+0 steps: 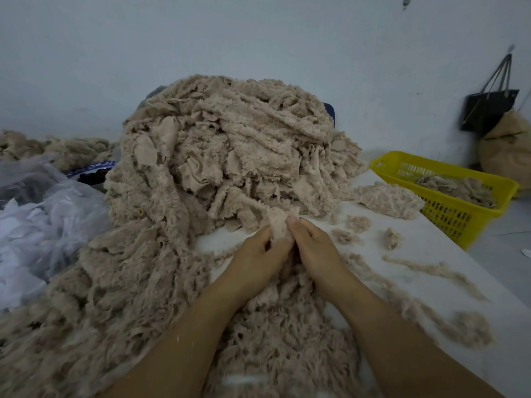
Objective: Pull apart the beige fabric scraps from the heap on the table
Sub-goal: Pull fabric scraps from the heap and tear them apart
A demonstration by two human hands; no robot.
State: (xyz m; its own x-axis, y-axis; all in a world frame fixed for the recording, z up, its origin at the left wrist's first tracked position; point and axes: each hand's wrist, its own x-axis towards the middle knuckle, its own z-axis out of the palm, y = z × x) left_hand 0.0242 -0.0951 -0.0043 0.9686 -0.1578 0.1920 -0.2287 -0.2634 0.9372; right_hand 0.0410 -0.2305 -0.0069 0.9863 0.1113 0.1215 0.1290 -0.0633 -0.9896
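Beige fabric scrap (279, 225) in the tight pinch of left hand (258, 255) and right hand (313, 248), just before the heap (230, 145)

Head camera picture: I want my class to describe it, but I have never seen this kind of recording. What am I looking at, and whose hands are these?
There is no machine here. A person wears one camera on the head, looking forward and down, so you see what they see. On the white table lies a heap of fluffy beige fabric scraps, with loose tufts to its right. The left hand and right hand meet at the heap's near edge, both pinching one small beige scrap between them. A yellow basket at the right holds a few scraps; clear plastic bags lie at the left.
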